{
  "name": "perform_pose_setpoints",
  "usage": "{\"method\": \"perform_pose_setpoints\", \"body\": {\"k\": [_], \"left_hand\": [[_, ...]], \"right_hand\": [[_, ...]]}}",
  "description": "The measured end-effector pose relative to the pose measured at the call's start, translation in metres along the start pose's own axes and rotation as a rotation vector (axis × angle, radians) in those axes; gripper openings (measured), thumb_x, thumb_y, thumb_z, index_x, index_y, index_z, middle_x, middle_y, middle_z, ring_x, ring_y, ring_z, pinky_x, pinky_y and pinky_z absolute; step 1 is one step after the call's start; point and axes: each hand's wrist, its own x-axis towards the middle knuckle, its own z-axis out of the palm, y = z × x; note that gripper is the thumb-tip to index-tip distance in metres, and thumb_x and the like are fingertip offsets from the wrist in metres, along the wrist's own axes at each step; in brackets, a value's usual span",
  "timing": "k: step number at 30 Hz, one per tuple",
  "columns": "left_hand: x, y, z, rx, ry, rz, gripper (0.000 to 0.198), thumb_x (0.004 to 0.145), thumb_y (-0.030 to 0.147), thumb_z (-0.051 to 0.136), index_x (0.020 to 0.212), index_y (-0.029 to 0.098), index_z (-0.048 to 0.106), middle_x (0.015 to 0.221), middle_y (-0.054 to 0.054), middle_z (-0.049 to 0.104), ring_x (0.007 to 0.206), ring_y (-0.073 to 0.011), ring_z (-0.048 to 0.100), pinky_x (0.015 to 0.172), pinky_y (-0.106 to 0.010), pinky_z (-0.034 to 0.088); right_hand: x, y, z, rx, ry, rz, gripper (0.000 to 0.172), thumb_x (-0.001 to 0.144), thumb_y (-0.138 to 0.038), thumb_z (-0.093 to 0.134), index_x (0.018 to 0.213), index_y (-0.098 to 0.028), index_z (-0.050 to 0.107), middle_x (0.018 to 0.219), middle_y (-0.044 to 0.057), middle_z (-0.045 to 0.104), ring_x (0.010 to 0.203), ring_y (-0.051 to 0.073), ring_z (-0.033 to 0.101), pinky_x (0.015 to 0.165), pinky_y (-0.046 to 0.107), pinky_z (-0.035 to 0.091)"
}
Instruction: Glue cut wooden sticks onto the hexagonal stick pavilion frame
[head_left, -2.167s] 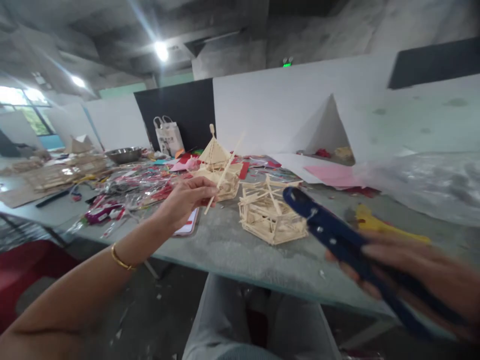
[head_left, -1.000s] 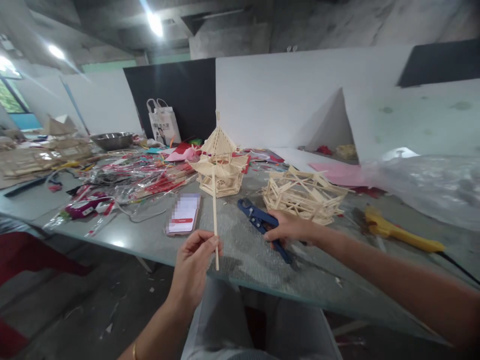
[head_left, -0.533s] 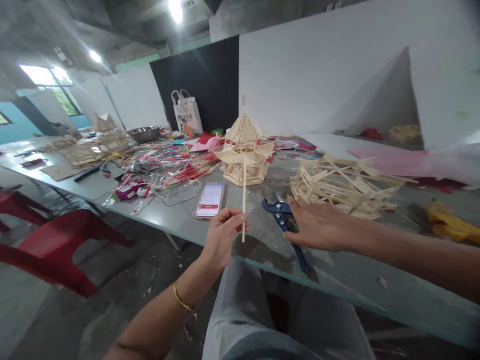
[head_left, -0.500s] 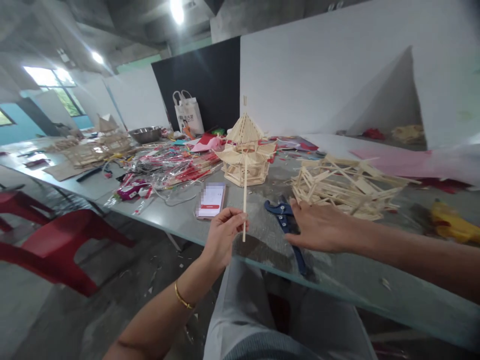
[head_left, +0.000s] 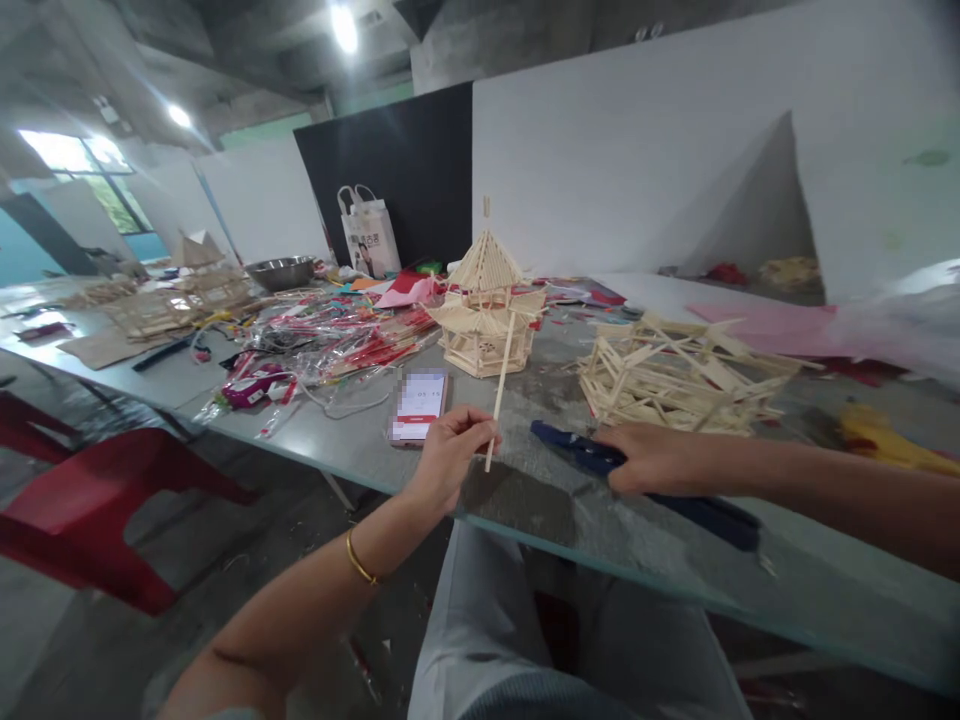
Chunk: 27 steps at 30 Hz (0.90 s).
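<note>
My left hand (head_left: 459, 445) is closed in a pinch on the lower part of a thin wooden stick (head_left: 504, 380), which points up and leans slightly right. My right hand (head_left: 649, 458) is closed around the middle of a blue pipe cutter (head_left: 709, 520), whose head lies toward the left and handles toward the right, low over the table. Behind the stick stands a pavilion model (head_left: 487, 335) made of wooden sticks, with a pointed roof. Just beyond my right hand lies a loose pile of wooden stick frames (head_left: 682, 375).
A phone (head_left: 418, 405) lies left of my left hand on the grey table (head_left: 525, 500). Farther left are plastic-wrapped red sticks (head_left: 337, 345), a metal bowl (head_left: 281, 272) and a white bag (head_left: 369, 235). A yellow object (head_left: 885, 440) lies far right; a red stool (head_left: 112, 500) stands left.
My right hand, which was lying over the cutter with fingers spread, has closed on it and turned it, its handles swinging right. The stick in my left hand has tilted right.
</note>
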Motion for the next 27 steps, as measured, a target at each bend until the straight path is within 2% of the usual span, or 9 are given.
{"method": "perform_pose_setpoints", "body": {"k": [3, 7, 10, 12, 14, 18, 21, 24, 27], "left_hand": [[0.011, 0.003, 0.004, 0.105, -0.015, 0.019, 0.010, 0.064, 0.023, 0.063, 0.065, 0.014, 0.058, 0.057, 0.003, 0.056, 0.053, -0.0068, 0.050, 0.055, -0.020, 0.039], [0.023, 0.006, 0.013, 0.189, -0.044, 0.039, 0.006, 0.063, 0.019, 0.061, 0.062, 0.014, 0.057, 0.056, 0.003, 0.055, 0.052, -0.0070, 0.048, 0.054, -0.020, 0.038], [0.030, 0.004, 0.019, 0.226, -0.094, 0.053, 0.006, 0.064, 0.018, 0.059, 0.060, 0.015, 0.056, 0.054, 0.004, 0.053, 0.052, -0.0069, 0.047, 0.053, -0.020, 0.036], [0.033, 0.001, 0.022, 0.232, -0.127, 0.054, 0.005, 0.065, 0.018, 0.058, 0.061, 0.015, 0.057, 0.054, 0.003, 0.053, 0.051, -0.0068, 0.047, 0.052, -0.020, 0.035], [0.037, -0.002, 0.024, 0.225, -0.141, 0.020, 0.004, 0.064, 0.018, 0.058, 0.063, 0.015, 0.057, 0.054, 0.003, 0.054, 0.051, -0.0071, 0.047, 0.051, -0.020, 0.036], [0.042, -0.004, 0.027, 0.230, -0.141, -0.079, 0.006, 0.062, 0.018, 0.060, 0.063, 0.014, 0.056, 0.054, 0.003, 0.054, 0.048, -0.0067, 0.046, 0.049, -0.020, 0.036], [0.043, -0.005, 0.028, 0.238, -0.150, -0.104, 0.006, 0.063, 0.018, 0.059, 0.063, 0.014, 0.056, 0.054, 0.003, 0.054, 0.047, -0.0061, 0.046, 0.048, -0.019, 0.036], [0.044, -0.006, 0.029, 0.241, -0.157, -0.091, 0.006, 0.064, 0.019, 0.058, 0.065, 0.013, 0.056, 0.055, 0.003, 0.055, 0.048, -0.0061, 0.046, 0.048, -0.019, 0.035], [0.044, -0.007, 0.030, 0.256, -0.167, -0.074, 0.006, 0.064, 0.019, 0.059, 0.065, 0.013, 0.057, 0.054, 0.003, 0.054, 0.048, -0.0055, 0.045, 0.048, -0.019, 0.033]], "right_hand": [[-0.013, 0.010, 0.000, 0.115, -0.152, 0.113, 0.013, 0.049, -0.021, 0.051, 0.063, -0.020, 0.053, 0.057, 0.000, 0.054, 0.053, 0.015, 0.050, 0.045, 0.024, 0.033], [-0.021, 0.021, 0.010, 0.297, -0.128, 0.145, 0.021, 0.050, -0.025, 0.050, 0.070, -0.021, 0.047, 0.054, -0.002, 0.050, 0.047, 0.013, 0.046, 0.044, 0.024, 0.034], [-0.020, 0.025, 0.012, 0.551, -0.190, 0.243, 0.029, 0.051, -0.031, 0.050, 0.078, -0.021, 0.046, 0.058, 0.001, 0.056, 0.049, 0.017, 0.053, 0.047, 0.028, 0.040], [-0.019, 0.027, 0.009, 0.639, -0.249, 0.318, 0.029, 0.053, -0.033, 0.049, 0.079, -0.021, 0.046, 0.062, 0.004, 0.060, 0.052, 0.020, 0.057, 0.049, 0.030, 0.043], [-0.018, 0.027, 0.005, 0.573, -0.249, 0.308, 0.026, 0.054, -0.033, 0.048, 0.077, -0.020, 0.046, 0.063, 0.005, 0.061, 0.052, 0.020, 0.058, 0.048, 0.030, 0.043], [-0.018, 0.021, -0.004, 0.254, -0.186, 0.224, 0.013, 0.062, -0.029, 0.047, 0.070, -0.019, 0.046, 0.057, 0.005, 0.059, 0.050, 0.017, 0.056, 0.048, 0.026, 0.041], [-0.018, 0.012, -0.008, 0.112, -0.199, 0.195, 0.009, 0.069, -0.027, 0.044, 0.070, -0.017, 0.046, 0.058, 0.004, 0.060, 0.054, 0.015, 0.055, 0.049, 0.023, 0.039], [-0.017, 0.006, -0.009, 0.071, -0.199, 0.167, 0.009, 0.071, -0.024, 0.042, 0.069, -0.017, 0.047, 0.059, 0.004, 0.060, 0.055, 0.014, 0.055, 0.051, 0.023, 0.039], [-0.011, 0.007, -0.006, 0.135, -0.189, 0.181, 0.007, 0.070, -0.024, 0.044, 0.068, -0.017, 0.045, 0.058, 0.004, 0.059, 0.055, 0.014, 0.055, 0.052, 0.023, 0.040]]}}
